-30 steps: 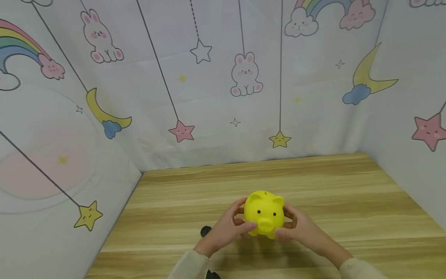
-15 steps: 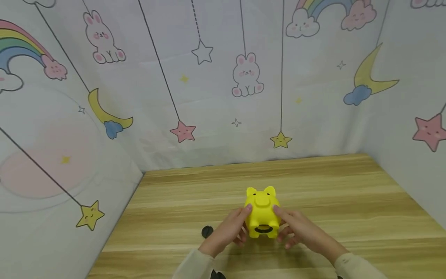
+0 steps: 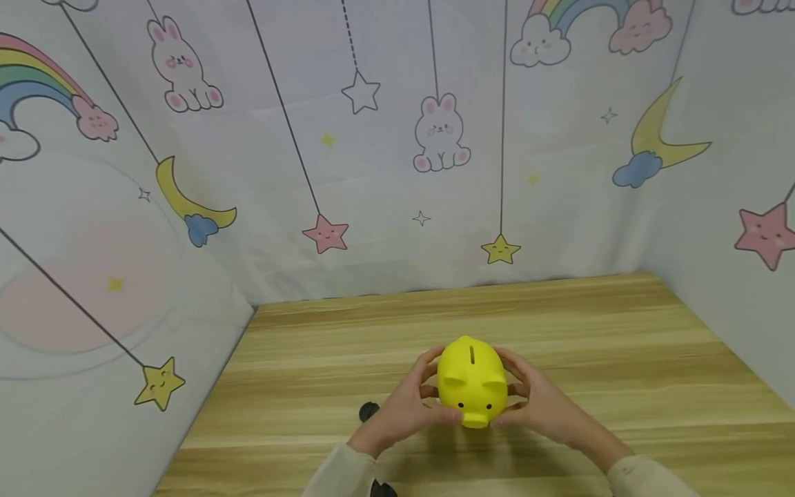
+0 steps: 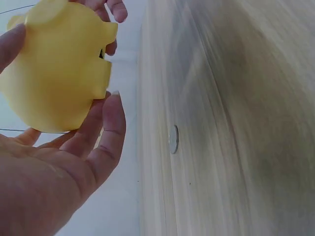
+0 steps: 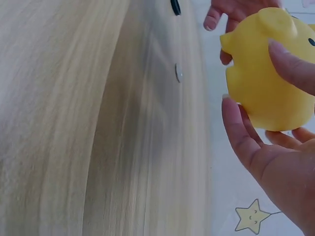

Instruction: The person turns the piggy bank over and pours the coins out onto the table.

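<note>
A yellow piggy bank [image 3: 473, 381] is held a little above the wooden table [image 3: 621, 359], slot on top and snout toward me. My left hand [image 3: 415, 399] grips its left side and my right hand [image 3: 529, 399] grips its right side, fingers curled round the body. In the left wrist view the piggy bank [image 4: 54, 73] rests against my left hand [image 4: 74, 162]. The right wrist view shows the piggy bank [image 5: 270, 73] cupped by my right hand [image 5: 266, 157]. A silver coin [image 4: 173, 139] lies on the table below; it also shows as the coin [image 5: 178, 73] in the right wrist view.
A small black round plug [image 3: 368, 411] lies on the table just left of my left hand, and the plug [image 5: 175, 6] shows in the right wrist view. Printed cloth walls [image 3: 373, 172] close the table at the back, left and right.
The piggy bank was tipped back half a second ago, its underside hole toward me; both hands have turned it so the slot faces up. The black plug has not moved.
</note>
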`<control>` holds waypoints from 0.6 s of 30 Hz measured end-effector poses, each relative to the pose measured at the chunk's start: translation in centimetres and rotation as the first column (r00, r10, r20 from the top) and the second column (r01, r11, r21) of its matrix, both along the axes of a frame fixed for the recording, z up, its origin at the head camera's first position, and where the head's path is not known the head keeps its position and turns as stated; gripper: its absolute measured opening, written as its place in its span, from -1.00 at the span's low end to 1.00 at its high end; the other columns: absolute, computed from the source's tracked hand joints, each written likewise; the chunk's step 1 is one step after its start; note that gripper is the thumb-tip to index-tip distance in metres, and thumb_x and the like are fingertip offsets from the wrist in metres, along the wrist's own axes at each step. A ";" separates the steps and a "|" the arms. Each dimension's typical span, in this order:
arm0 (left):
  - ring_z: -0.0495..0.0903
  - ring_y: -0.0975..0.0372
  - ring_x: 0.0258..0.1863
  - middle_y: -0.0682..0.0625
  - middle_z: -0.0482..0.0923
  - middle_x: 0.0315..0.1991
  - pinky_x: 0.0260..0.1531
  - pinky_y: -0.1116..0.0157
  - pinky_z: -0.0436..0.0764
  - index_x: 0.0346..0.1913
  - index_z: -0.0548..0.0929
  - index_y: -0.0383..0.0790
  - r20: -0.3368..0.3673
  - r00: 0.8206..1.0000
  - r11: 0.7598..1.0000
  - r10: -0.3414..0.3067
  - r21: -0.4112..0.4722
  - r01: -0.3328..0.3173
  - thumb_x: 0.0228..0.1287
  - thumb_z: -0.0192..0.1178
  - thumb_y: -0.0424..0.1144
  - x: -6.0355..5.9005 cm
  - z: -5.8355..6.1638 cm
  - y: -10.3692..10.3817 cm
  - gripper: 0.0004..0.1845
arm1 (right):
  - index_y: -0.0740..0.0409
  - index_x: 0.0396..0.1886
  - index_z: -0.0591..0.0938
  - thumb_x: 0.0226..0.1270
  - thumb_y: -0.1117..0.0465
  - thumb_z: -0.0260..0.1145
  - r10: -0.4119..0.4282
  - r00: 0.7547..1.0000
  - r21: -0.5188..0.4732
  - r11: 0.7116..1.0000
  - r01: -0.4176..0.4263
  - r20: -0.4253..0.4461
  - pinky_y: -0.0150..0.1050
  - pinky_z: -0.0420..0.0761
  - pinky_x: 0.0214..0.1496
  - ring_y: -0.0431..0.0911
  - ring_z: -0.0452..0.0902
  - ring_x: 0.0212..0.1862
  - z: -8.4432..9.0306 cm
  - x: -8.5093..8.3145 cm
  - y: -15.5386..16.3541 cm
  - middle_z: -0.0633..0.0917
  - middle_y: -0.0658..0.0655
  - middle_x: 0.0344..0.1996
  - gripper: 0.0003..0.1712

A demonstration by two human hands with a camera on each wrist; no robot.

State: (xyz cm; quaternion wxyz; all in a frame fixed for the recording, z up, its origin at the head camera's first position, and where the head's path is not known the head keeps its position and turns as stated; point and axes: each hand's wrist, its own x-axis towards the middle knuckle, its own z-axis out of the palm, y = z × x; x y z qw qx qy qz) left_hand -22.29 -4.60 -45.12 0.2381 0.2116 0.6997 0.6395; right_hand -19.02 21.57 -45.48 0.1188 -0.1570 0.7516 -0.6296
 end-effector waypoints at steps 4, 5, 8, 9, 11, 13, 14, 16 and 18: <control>0.55 0.10 0.13 -0.12 0.12 0.50 -0.04 0.11 0.63 0.52 0.09 0.26 -0.030 0.999 0.999 -0.013 0.037 0.014 0.11 0.50 -0.34 0.0 -0.2 -0.2 0.03 | 0.24 0.56 -0.02 0.04 0.34 0.59 0.012 0.992 -0.005 1.000 -0.013 -0.127 -0.09 0.67 -0.05 0.17 0.53 0.06 -0.6 0.1 -0.3 -0.05 0.42 0.52 0.23; 0.54 0.09 0.13 -0.12 0.11 0.50 -0.04 0.11 0.64 0.52 0.10 0.26 -0.034 0.999 0.999 -0.014 0.043 0.015 0.11 0.49 -0.37 -0.1 -0.2 -0.3 0.04 | 0.23 0.56 -0.01 0.04 0.34 0.59 0.007 0.989 -0.002 1.000 -0.007 -0.148 -0.10 0.67 -0.06 0.14 0.54 0.05 -0.7 0.2 -0.5 -0.04 0.41 0.52 0.22; 0.53 0.09 0.15 -0.10 0.11 0.51 -0.07 0.13 0.65 0.51 0.13 0.28 -0.062 0.998 0.999 -0.015 0.046 0.018 0.08 0.49 -0.42 -0.1 -0.3 -0.4 0.05 | 0.18 0.57 0.01 0.07 0.32 0.58 -0.013 0.980 0.017 1.000 0.017 -0.200 -0.12 0.68 -0.06 0.06 0.56 0.04 -1.0 0.4 -0.8 -0.03 0.40 0.52 0.20; 0.52 0.09 0.16 -0.09 0.12 0.51 -0.07 0.13 0.65 0.50 0.13 0.29 -0.074 0.997 0.999 -0.016 0.044 0.019 0.07 0.49 -0.43 -0.1 -0.3 -0.4 0.05 | 0.16 0.57 0.01 0.08 0.31 0.57 -0.022 0.976 0.026 0.999 0.028 -0.216 -0.13 0.68 -0.06 0.05 0.56 0.05 -1.0 0.6 -0.9 -0.02 0.39 0.52 0.19; 0.51 0.10 0.16 -0.04 0.14 0.50 -0.06 0.13 0.64 0.50 0.14 0.32 -0.105 0.994 0.999 -0.016 0.035 0.020 0.06 0.50 -0.44 -0.1 -0.3 -0.5 0.07 | 0.11 0.57 0.02 0.11 0.28 0.57 -0.037 0.963 0.055 0.997 0.054 -0.265 -0.16 0.67 -0.06 0.04 0.55 0.08 -1.1 0.8 -1.2 0.02 0.37 0.52 0.17; 0.50 0.10 0.16 0.01 0.16 0.50 -0.04 0.13 0.62 0.50 0.13 0.33 -0.148 0.989 1.000 -0.015 0.023 0.018 0.05 0.50 -0.43 -0.1 -0.3 -0.5 0.07 | 0.08 0.57 0.02 0.12 0.29 0.56 -0.047 0.942 0.085 0.993 0.080 -0.333 -0.18 0.68 -0.08 0.08 0.53 0.11 -1.1 1.0 -1.4 0.08 0.36 0.50 0.16; 0.50 0.10 0.17 0.03 0.16 0.49 -0.02 0.14 0.61 0.50 0.12 0.33 -0.170 0.985 1.000 -0.015 0.016 0.018 0.06 0.50 -0.42 -0.1 -0.3 -0.5 0.07 | 0.07 0.57 0.03 0.10 0.33 0.56 -0.050 0.926 0.098 0.991 0.093 -0.374 -0.19 0.68 -0.09 0.10 0.53 0.11 -1.2 1.1 -1.4 0.12 0.35 0.49 0.17; 0.48 0.12 0.20 0.09 0.17 0.49 0.00 0.14 0.59 0.51 0.10 0.32 -0.214 0.977 1.000 -0.013 0.001 0.013 0.07 0.50 -0.39 -0.1 -0.4 -0.4 0.07 | 0.09 0.57 0.04 0.05 0.43 0.56 -0.050 0.880 0.128 0.984 0.125 -0.472 -0.23 0.69 -0.12 0.14 0.53 0.11 -1.2 1.3 -1.6 0.19 0.34 0.45 0.19; 0.46 0.14 0.24 0.13 0.17 0.49 0.02 0.14 0.57 0.52 0.08 0.32 -0.257 0.966 1.000 -0.009 -0.013 0.006 0.09 0.50 -0.36 0.0 -0.5 -0.4 0.07 | 0.14 0.57 0.05 -0.06 0.56 0.56 -0.045 0.822 0.144 0.978 0.153 -0.568 -0.24 0.69 -0.15 0.20 0.53 0.10 -1.2 1.3 -1.7 0.22 0.34 0.44 0.25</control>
